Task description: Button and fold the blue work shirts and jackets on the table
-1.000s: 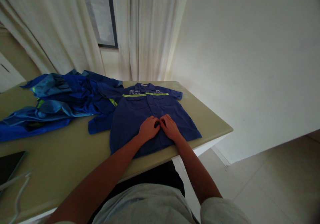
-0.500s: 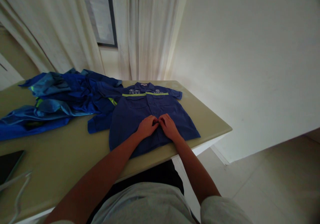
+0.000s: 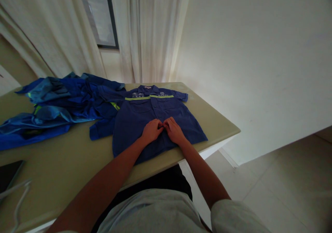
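Observation:
A dark blue short-sleeved work shirt (image 3: 135, 122) with a yellow-green stripe across the chest lies flat, front up, on the beige table (image 3: 77, 163). My left hand (image 3: 151, 130) and my right hand (image 3: 173, 130) rest side by side on the shirt's button placket, low on its front. Both hands have their fingers curled and pinched on the fabric at the placket, fingertips meeting in the middle. What exactly sits between the fingertips is too small to make out.
A heap of brighter blue garments (image 3: 57, 101) with yellow-green trim lies on the table's left half. A dark tablet (image 3: 9, 174) and a white cable (image 3: 18, 198) sit at the near left edge. Curtains hang behind; the table's right corner (image 3: 237, 131) drops to tiled floor.
My hands stay at the same spot on the placket, fingertips drawn slightly closer together. The view has shifted a little left and down.

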A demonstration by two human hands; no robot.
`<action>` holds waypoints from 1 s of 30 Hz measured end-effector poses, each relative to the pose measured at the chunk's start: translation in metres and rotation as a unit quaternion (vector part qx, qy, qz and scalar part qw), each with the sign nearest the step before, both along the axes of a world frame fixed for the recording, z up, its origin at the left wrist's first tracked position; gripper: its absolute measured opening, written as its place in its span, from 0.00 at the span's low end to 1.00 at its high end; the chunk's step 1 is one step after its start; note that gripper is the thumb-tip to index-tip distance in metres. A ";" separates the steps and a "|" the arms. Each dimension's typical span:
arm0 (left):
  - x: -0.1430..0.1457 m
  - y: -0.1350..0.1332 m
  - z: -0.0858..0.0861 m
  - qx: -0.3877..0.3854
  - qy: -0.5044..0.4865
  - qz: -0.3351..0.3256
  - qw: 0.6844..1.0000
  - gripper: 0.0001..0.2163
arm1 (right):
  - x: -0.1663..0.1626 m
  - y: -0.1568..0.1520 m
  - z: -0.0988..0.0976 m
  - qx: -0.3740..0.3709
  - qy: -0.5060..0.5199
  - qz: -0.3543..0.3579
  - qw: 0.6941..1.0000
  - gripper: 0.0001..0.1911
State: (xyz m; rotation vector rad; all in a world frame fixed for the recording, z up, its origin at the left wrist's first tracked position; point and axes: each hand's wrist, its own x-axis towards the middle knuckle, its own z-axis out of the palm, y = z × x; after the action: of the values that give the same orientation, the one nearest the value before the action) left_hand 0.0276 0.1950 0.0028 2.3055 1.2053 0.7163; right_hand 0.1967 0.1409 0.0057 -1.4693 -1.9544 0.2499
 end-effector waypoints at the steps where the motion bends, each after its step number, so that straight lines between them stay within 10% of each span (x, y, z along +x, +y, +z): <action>1: 0.000 0.000 0.001 -0.004 -0.003 -0.002 1.000 0.02 | 0.000 0.000 0.001 0.002 0.001 -0.001 1.000 0.06; 10: -0.005 -0.001 0.004 -0.007 -0.160 -0.059 0.985 0.08 | 0.002 -0.001 0.007 0.061 0.061 0.008 0.996 0.07; 30: -0.002 -0.002 0.004 0.034 -0.075 -0.068 0.994 0.07 | 0.001 0.002 0.003 0.039 0.016 -0.011 0.999 0.07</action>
State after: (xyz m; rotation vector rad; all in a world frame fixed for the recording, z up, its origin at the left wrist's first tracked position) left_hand 0.0255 0.1927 0.0066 2.3171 0.9618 0.8751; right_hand 0.1976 0.1428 0.0085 -1.4276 -1.8995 0.1852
